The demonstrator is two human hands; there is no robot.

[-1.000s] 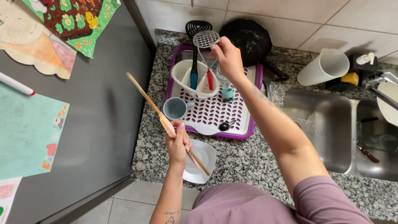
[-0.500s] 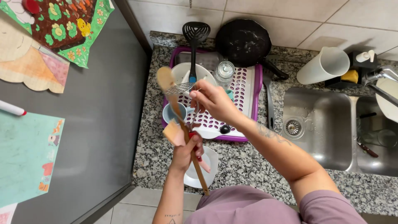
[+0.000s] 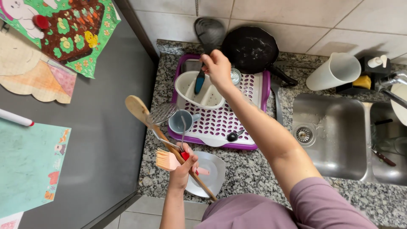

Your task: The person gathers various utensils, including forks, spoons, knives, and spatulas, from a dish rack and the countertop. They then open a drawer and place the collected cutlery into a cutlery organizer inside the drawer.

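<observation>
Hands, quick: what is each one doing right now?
Left hand: closed, holding wooden spoon, whisk, pastry brush.
Right hand: closed on slotted spatula.

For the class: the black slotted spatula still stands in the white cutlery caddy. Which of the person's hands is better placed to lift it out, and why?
Right. The right hand is already at the slotted spatula over the white caddy. The left hand is full, gripping a wooden spoon, a whisk and a pastry brush.

Home kitchen: granite counter [image 3: 258, 169], steel sink [image 3: 335, 140], dish rack [image 3: 229, 121].
</observation>
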